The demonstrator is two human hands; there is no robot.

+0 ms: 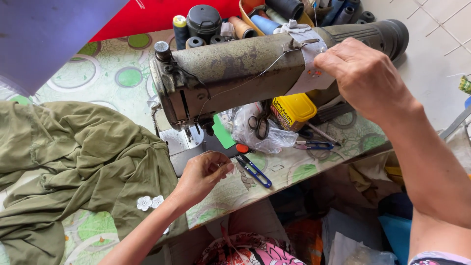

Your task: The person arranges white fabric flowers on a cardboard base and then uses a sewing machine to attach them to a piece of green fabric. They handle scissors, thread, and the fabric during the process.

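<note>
A: While the right hand [365,78] rests on top of the sewing machine [245,68], where does the thread [255,76] run?

B: From the upper guide beside that hand, slanting down the machine's olive, worn metal body toward the needle area. The left hand [201,174] sits just in front of the needle plate, fingers [221,167] pinched narrowly together (probably on the thread end, too fine to see).

A: How would such thread handle?

B: Judged light, limp and easily snapped; best taken near its free end between fingertip pads.

A: Surroundings?

B: Soft, crumpled olive fabric [73,162] on the patterned worktop [304,169]; blue-handled snips [252,169] near the left hand; spools [235,24] behind.
</note>
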